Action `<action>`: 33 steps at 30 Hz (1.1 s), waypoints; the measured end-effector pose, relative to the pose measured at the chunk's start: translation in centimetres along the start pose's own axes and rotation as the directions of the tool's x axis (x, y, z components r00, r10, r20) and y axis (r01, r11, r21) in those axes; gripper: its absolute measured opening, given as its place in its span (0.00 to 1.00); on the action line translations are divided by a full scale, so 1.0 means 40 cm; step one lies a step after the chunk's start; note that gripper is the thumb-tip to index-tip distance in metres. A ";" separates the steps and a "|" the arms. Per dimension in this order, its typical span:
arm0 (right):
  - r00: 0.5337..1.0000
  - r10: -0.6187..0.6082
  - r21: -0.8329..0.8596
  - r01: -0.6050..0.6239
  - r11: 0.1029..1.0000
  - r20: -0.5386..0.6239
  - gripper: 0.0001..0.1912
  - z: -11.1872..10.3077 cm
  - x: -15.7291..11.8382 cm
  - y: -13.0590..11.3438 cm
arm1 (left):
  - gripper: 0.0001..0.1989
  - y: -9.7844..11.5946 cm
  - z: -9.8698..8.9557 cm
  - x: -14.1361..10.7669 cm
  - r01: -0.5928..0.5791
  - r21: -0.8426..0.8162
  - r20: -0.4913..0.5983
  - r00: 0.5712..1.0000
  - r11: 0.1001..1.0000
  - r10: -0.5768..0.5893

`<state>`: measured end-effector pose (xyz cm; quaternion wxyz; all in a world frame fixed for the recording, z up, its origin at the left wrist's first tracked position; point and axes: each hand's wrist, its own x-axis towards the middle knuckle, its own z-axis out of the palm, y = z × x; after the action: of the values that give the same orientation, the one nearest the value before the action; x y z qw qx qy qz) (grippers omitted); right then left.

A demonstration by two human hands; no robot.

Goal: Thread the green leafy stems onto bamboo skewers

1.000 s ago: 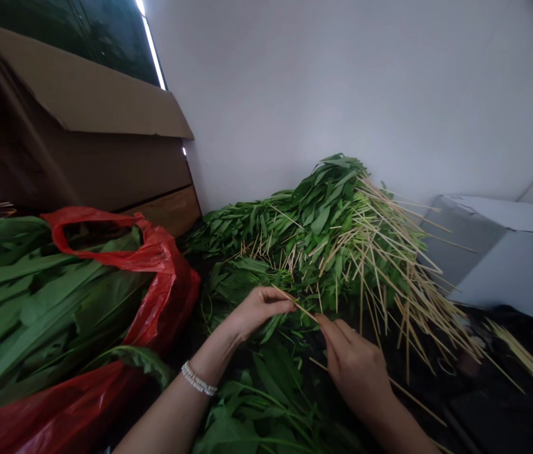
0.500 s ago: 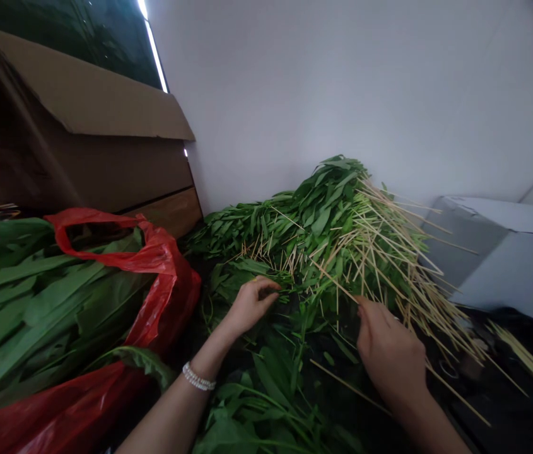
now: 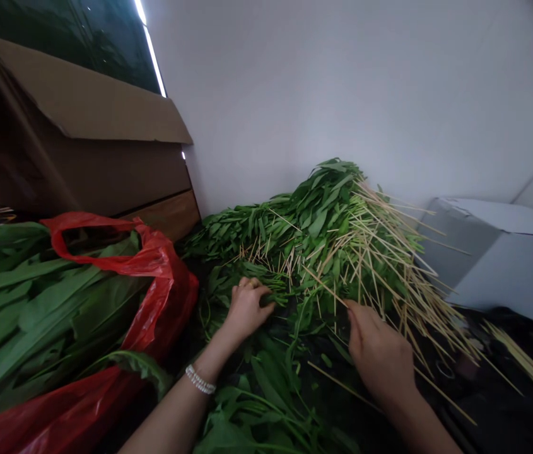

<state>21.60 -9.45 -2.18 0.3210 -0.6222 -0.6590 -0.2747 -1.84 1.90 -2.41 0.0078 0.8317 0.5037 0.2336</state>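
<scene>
My right hand (image 3: pixel 380 347) is closed around a thin bamboo skewer (image 3: pixel 325 287), whose free end points up and to the left. My left hand (image 3: pixel 248 306), with a beaded bracelet at the wrist, reaches over a small bunch of leafy greens (image 3: pixel 273 282); its thumb stands apart from the fingers. Their tips are partly hidden among the leaves. Beyond both hands rises a heap of skewered greens (image 3: pixel 325 202), with many pale sticks (image 3: pixel 389 246) fanning out to the right. More loose leaves (image 3: pixel 257 410) lie nearer to me, beside a single skewer (image 3: pixel 342 384).
A red plastic bag (image 3: pixel 164 268) full of long green leaves (image 3: pixel 53 302) stands at the left. Behind it is an open cardboard box (image 3: pixel 96 167). At the right are a white box (image 3: pixel 521 265) and a bundle of skewers (image 3: pixel 526 359). A white wall (image 3: pixel 342 82) closes off the back.
My left hand has turned and its fingers have come down onto the greens. The right hand still holds the skewer, shifted slightly left in view.
</scene>
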 end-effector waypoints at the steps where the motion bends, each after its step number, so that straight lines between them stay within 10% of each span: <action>1: 1.000 0.000 0.006 0.000 1.000 -0.001 0.14 0.001 0.000 -0.001 | 0.10 0.004 -0.008 0.001 0.002 -0.024 -0.038 0.999 1.000 -0.003; 15: 1.000 0.010 0.062 -0.010 0.998 -0.009 0.14 0.000 0.003 -0.001 | 0.07 0.019 -0.030 0.005 -0.202 -0.337 0.022 0.975 0.920 0.222; 26: 0.999 0.005 0.115 0.001 0.993 -0.053 0.13 -0.004 0.006 -0.003 | 0.07 0.034 -0.027 -0.009 -0.308 -0.119 0.186 0.927 0.944 0.326; 33: 0.999 -0.001 0.128 0.005 0.992 -0.034 0.14 -0.004 0.006 -0.007 | 0.05 0.047 -0.036 -0.004 -0.279 -0.264 0.026 0.955 0.924 0.295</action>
<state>21.35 -9.46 -1.89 0.3712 -0.5945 -0.6707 -0.2430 -0.90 0.50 -0.72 0.0976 0.8955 0.3414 0.2683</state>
